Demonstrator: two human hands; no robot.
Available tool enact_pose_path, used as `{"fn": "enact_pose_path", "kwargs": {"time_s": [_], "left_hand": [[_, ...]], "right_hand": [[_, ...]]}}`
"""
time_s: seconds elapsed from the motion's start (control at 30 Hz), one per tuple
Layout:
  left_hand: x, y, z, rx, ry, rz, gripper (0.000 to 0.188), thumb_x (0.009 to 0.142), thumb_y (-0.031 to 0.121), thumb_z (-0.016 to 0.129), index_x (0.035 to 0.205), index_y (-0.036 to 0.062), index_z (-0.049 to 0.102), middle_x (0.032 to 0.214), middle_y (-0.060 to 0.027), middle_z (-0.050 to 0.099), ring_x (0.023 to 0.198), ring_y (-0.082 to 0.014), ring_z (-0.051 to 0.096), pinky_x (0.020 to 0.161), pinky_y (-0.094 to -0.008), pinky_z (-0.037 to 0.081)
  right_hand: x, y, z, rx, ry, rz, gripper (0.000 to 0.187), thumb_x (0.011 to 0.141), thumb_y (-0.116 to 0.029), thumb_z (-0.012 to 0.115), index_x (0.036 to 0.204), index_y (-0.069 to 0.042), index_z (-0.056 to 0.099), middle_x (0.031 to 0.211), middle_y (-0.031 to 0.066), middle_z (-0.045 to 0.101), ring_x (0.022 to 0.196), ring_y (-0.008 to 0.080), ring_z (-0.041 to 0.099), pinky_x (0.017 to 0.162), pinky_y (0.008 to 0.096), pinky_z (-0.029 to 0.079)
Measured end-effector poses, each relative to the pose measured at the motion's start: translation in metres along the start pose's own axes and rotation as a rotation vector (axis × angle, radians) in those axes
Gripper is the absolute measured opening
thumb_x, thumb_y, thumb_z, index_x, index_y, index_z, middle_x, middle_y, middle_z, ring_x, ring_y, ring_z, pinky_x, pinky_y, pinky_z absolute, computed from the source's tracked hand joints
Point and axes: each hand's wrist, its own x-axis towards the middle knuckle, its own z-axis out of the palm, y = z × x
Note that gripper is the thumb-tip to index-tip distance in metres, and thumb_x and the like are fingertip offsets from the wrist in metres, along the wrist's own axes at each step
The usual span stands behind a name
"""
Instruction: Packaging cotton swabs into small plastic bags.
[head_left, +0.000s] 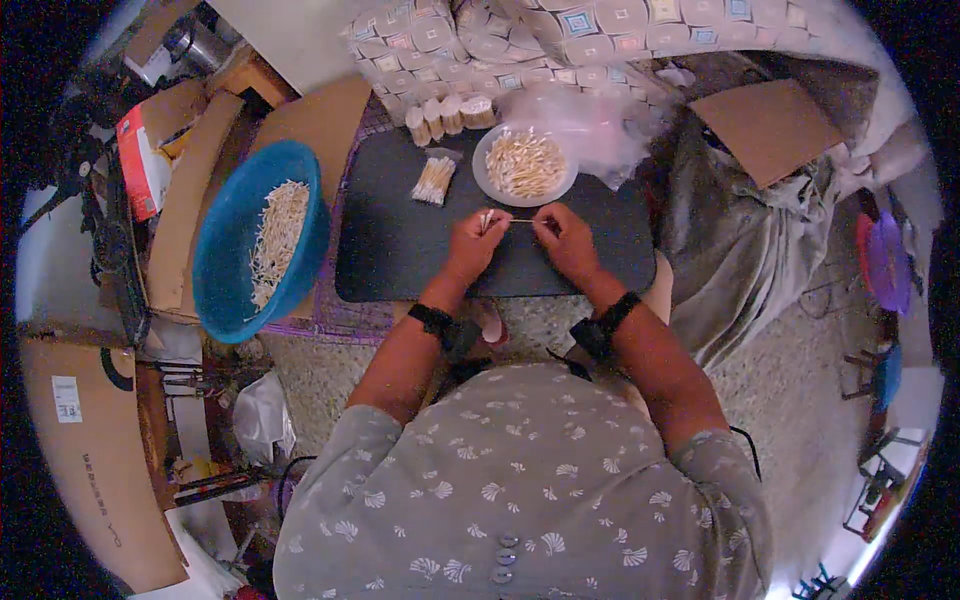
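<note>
Between my two hands, a thin cotton swab (pixel 522 221) is stretched sideways over the near part of a dark tabletop (pixel 385 250). My left hand (pixel 474 245) is closed on its left end, with more white tips showing among the fingers. The other end is pinched by my right hand (pixel 567 243). Just beyond the hands stands a white bowl (pixel 482 180) heaped with loose cotton swabs (pixel 525 162). Left of the bowl lies a small clear bag of swabs (pixel 434 180). Several bundled swab packs (pixel 448 118) line the table's far edge.
A big blue basin (pixel 213 265) of loose swabs sits left of the table, beside cardboard (pixel 190 210). Clear plastic bags (pixel 610 130) lie at the far right of the tabletop. Patterned cloth (pixel 560 60) hangs behind; grey fabric (pixel 730 250) and a cardboard sheet (pixel 768 130) are on the right.
</note>
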Motion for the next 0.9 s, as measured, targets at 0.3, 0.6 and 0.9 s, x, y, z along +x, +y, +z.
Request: {"fn": "enact_pose_path", "kwargs": {"time_s": [0.3, 0.6, 0.9], "left_hand": [[-0.002, 0.000, 0.006, 0.176, 0.029, 0.030, 0.014, 0.085, 0.016, 0.063, 0.091, 0.0034, 0.063, 0.069, -0.0006, 0.060, 0.064, -0.0069, 0.051, 0.057, -0.0256, 0.043], [0.003, 0.003, 0.000, 0.239, -0.110, 0.003, 0.019, 0.087, 0.020, 0.059, 0.095, 0.0029, 0.060, 0.076, -0.0088, 0.063, 0.070, -0.0178, 0.059, 0.065, -0.0308, 0.047], [0.000, -0.015, -0.003, 0.429, -0.214, 0.341, 0.022, 0.093, 0.022, 0.048, 0.094, 0.0010, 0.055, 0.087, -0.0183, 0.061, 0.079, -0.0349, 0.059, 0.068, -0.0400, 0.045]], "right_hand": [[0.002, 0.011, -0.001, 0.012, -0.004, -0.062, 0.013, 0.080, -0.010, 0.065, 0.089, -0.003, 0.059, 0.086, 0.0115, 0.063, 0.079, 0.0260, 0.063, 0.072, 0.0341, 0.050], [0.002, 0.018, -0.002, 0.012, 0.033, -0.020, 0.012, 0.082, -0.013, 0.064, 0.091, -0.005, 0.062, 0.092, 0.0113, 0.064, 0.087, 0.0288, 0.062, 0.079, 0.0360, 0.049], [-0.001, 0.006, -0.008, -0.010, -0.046, -0.113, 0.013, 0.083, -0.014, 0.062, 0.094, -0.007, 0.064, 0.097, 0.0110, 0.064, 0.091, 0.0291, 0.061, 0.081, 0.0377, 0.049]]}}
